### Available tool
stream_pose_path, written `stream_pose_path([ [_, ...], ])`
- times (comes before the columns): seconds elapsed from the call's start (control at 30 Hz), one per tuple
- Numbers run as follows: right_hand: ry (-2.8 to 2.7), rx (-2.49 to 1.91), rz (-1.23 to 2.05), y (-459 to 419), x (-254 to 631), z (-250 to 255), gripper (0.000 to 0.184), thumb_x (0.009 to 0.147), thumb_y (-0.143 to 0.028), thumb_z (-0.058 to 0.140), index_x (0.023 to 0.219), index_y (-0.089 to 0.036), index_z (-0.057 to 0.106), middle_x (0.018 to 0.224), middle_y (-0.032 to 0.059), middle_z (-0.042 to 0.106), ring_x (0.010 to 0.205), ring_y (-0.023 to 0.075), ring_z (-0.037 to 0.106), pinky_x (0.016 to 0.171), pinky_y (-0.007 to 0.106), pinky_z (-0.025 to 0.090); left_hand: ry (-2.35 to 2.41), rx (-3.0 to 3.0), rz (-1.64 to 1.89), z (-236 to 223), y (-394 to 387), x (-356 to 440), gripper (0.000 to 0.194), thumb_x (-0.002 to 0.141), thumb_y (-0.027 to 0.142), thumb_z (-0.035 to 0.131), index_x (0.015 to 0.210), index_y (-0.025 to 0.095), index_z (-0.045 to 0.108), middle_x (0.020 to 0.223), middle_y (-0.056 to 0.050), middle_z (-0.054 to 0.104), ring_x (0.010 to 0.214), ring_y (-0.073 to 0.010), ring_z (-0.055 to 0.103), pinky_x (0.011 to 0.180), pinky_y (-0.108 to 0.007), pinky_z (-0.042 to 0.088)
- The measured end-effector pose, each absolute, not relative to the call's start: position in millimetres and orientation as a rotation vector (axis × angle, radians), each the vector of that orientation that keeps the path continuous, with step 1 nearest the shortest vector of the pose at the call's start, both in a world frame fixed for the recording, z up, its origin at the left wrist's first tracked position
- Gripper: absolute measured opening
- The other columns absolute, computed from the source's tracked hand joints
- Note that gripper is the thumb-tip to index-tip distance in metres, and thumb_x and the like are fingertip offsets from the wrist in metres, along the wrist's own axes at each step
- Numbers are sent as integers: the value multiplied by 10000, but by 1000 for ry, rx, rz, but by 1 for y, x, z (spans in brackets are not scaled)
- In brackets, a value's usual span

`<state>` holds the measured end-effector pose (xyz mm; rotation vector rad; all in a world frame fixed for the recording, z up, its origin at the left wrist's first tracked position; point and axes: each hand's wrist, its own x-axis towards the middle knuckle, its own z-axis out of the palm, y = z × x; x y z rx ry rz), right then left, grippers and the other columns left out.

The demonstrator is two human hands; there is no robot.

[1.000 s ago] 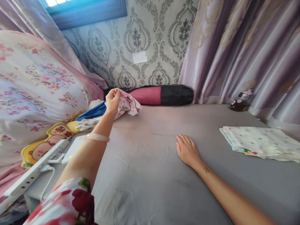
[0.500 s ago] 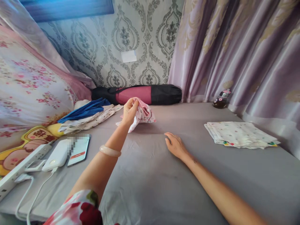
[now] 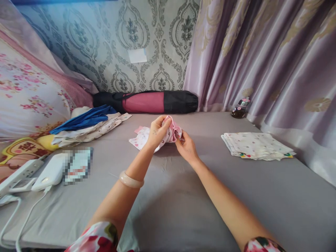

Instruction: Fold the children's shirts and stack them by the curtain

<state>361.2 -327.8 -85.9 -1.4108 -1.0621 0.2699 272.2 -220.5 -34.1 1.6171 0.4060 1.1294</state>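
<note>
Between the left hand [image 3: 157, 132], pinched nearly closed on its upper edge, and the right hand [image 3: 187, 147], fingers gripping its side, a pink-and-white printed cloth [image 3: 171, 135], below them a grey fabric sheet [image 3: 168, 199], to their right a folded white patterned cloth [image 3: 258, 144]

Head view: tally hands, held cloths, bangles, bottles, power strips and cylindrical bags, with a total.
Left hand, right hand: 2
Pink and white printed cloth, held: 1
Smooth pale bangle: 1
Dark round bottle, pink on top: 1
Long white power strip: 1
Black and pink cylindrical bag: 1
Total: 7
</note>
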Motion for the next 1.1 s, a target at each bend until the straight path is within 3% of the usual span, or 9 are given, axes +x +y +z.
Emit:
stream_pose_path([
  [0.2,-1034,-1423,283,-318,367,-88,268,879,-356,493,1049,-200,629,942,44,708,792,167,641,746,282,507,596,1899,1538,-35,-248,258,321,770,261,718,1070,237,607,1136,-92,609,1091,-252,555,941,-404,437],
  [0.3,-1009,-1457,256,-311,371,-85,248,863,-379,513,983,-199,635,847,21,687,730,159,600,700,261,474,521,2068,1673,-43,-275,247,219,826,194,632,1027,270,590,1034,-78,612,1000,-238,570,899,-404,453],
  [0.47,-937,-1512,218,-301,376,-80,248,853,-422,496,835,-204,613,675,-18,611,619,143,518,602,235,399,319,2272,1222,-79,-292,244,201,876,157,522,1030,283,549,854,-35,589,732,-185,583,649,-322,475],
  [0.6,-844,-1536,157,-299,379,-80,252,841,-401,469,738,-207,593,631,-25,572,605,143,491,594,238,371,587,2271,1383,-98,-272,248,209,825,132,539,985,265,524,880,-59,561,840,-229,593,743,-371,502],
  [0.8,-790,-1536,171,-302,384,-76,276,828,-422,498,680,-201,572,555,-51,485,558,126,433,541,235,303,727,2310,1534,-97,-242,254,425,790,192,645,1179,241,480,1172,-127,556,1166,-302,524,993,-488,429],
  [1.0,-804,-1512,244,-311,394,-67,263,791,-404,544,628,-198,542,540,-60,445,560,115,416,530,231,282,772,2224,1496,-98,-219,267,295,809,189,607,1085,238,516,1069,-86,612,1047,-259,578,942,-435,442],
  [1.1,-799,-1461,350,-318,398,-57,234,758,-394,587,668,-178,603,574,-57,483,579,109,432,545,223,311,825,2146,1494,-97,-212,274,259,782,188,616,1021,243,532,1001,-66,621,995,-252,591,906,-417,453],
])
